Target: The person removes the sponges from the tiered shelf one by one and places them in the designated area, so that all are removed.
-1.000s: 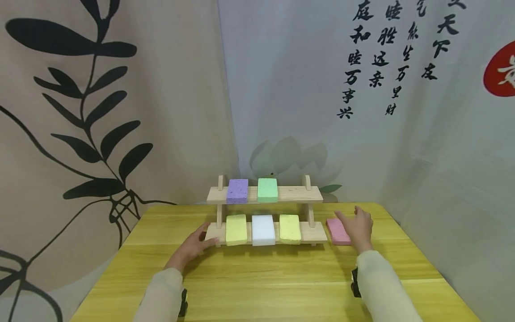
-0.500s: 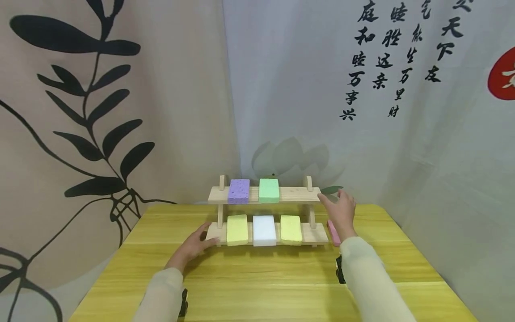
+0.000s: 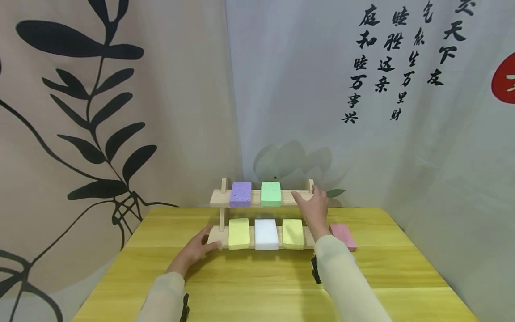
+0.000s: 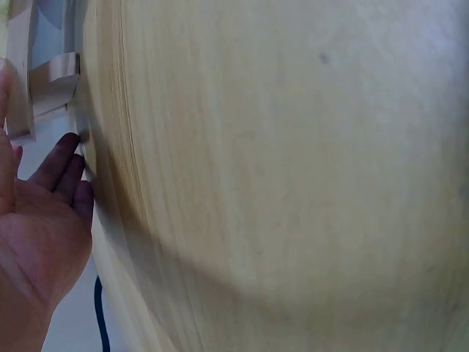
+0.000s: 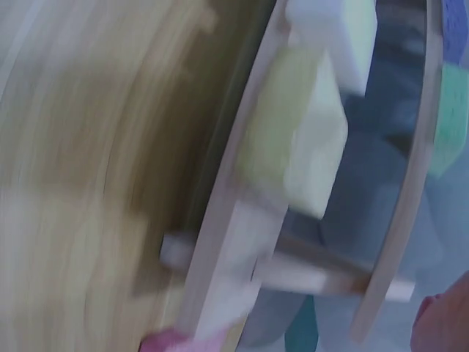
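A two-tier wooden rack (image 3: 297,197) stands on the table. Its upper board bears a purple sponge (image 3: 240,194) and a green sponge (image 3: 271,193); below are a yellow sponge (image 3: 239,233), a white sponge (image 3: 266,234) and a second yellow sponge (image 3: 293,233). My left hand (image 3: 193,251) is at the lower board's left end, thumb by the front edge; the left wrist view shows several of its fingers fairly straight. Over the rack's right end, my right hand (image 3: 315,210) has thumb and fingers spread and holds nothing. A fingertip (image 5: 443,323) enters the right wrist view.
On the table (image 3: 257,286), just right of the rack, lies a pink sponge (image 3: 343,236), partly behind the right sleeve. A wall cloth (image 3: 193,112) printed with leaves and writing hangs close behind the table. A dark cord (image 4: 100,315) shows in the left wrist view.
My right hand has moved left from above the pink sponge to the rack's right end, near the upper board. The left hand stays at the lower board's left end.
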`<state>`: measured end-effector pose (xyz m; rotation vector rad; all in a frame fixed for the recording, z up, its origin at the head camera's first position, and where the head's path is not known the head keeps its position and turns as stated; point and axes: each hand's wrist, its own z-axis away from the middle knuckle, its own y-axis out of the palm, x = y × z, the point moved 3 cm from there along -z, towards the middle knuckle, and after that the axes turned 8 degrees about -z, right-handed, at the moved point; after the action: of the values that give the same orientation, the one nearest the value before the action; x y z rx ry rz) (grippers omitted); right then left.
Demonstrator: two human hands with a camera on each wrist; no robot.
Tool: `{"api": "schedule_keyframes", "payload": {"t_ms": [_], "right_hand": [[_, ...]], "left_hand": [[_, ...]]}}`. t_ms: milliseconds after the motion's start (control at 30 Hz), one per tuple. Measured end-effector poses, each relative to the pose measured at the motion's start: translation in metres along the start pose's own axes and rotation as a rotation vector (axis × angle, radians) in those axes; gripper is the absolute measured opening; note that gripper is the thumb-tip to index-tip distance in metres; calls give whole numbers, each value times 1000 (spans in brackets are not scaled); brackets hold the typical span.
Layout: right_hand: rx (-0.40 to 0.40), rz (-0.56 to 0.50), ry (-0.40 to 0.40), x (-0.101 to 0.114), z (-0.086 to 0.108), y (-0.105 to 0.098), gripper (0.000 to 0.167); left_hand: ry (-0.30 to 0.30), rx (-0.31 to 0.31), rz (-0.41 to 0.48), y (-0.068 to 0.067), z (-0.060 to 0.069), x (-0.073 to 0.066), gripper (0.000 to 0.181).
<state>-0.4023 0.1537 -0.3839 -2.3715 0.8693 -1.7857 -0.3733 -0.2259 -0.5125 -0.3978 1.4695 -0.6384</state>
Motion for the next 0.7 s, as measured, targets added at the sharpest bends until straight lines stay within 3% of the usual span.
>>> {"api": "schedule_keyframes", "payload": {"t_ms": [333, 700], "right_hand": [[-3, -43, -1, 16, 21, 57, 86], [-55, -66, 31, 14, 30, 89, 94]], "left_hand": [[17, -6, -33, -5, 3, 3, 92], [30, -16, -12, 0, 2, 1, 90]]}}
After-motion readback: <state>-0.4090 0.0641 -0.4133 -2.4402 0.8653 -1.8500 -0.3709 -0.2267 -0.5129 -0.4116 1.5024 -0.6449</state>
